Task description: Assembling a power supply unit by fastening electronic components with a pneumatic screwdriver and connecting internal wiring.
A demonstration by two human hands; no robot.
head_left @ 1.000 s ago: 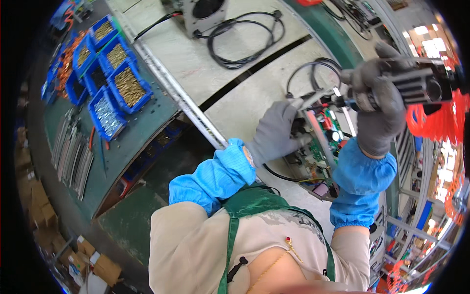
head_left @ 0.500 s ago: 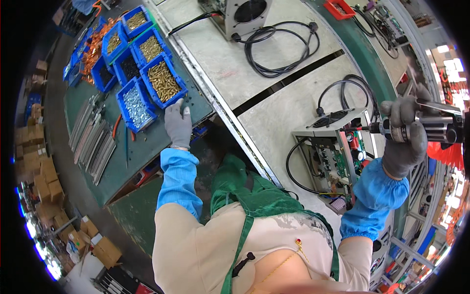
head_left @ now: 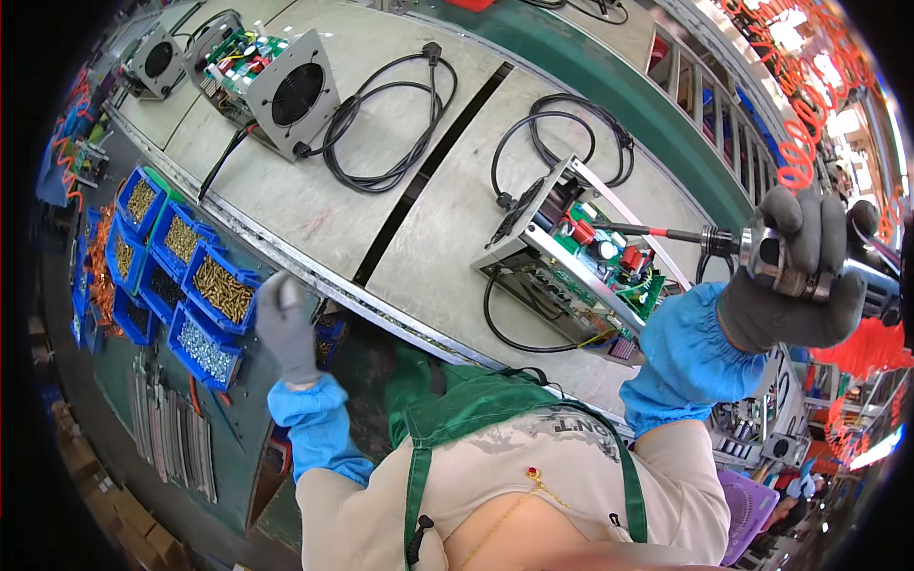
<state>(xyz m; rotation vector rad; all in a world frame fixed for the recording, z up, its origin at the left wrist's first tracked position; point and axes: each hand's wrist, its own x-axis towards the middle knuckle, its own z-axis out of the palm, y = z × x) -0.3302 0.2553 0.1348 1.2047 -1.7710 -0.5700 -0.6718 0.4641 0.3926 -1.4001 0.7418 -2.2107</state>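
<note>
My right hand [head_left: 795, 276], in a grey glove, is wrapped round a power screwdriver [head_left: 725, 242] with a metal body. Its long bit points left, and the tip appears over the open electronics unit [head_left: 557, 243]; contact cannot be told. That unit shows green circuit boards, red parts and a fan in its end panel. My left hand [head_left: 288, 328], gloved too and slightly blurred, is just right of a blue bin of brass-coloured screws [head_left: 224, 287]. Its fingers look pressed together; anything between them is hidden. Below that bin is another blue bin with silvery hardware [head_left: 203, 348].
More blue bins [head_left: 139, 200] stand at the left, near grey strips [head_left: 171, 428] on a green table. Farther up the bench are another fan unit [head_left: 290, 95] and a coiled black cable [head_left: 386, 124]. A dark gap [head_left: 433, 171] crosses the bench top. Red coiled hoses [head_left: 804, 143] hang at right.
The view has turned, and the scene has shifted in it. My left hand has moved from the screw bin's edge to beside it. My right hand keeps hold of the screwdriver over the unit.
</note>
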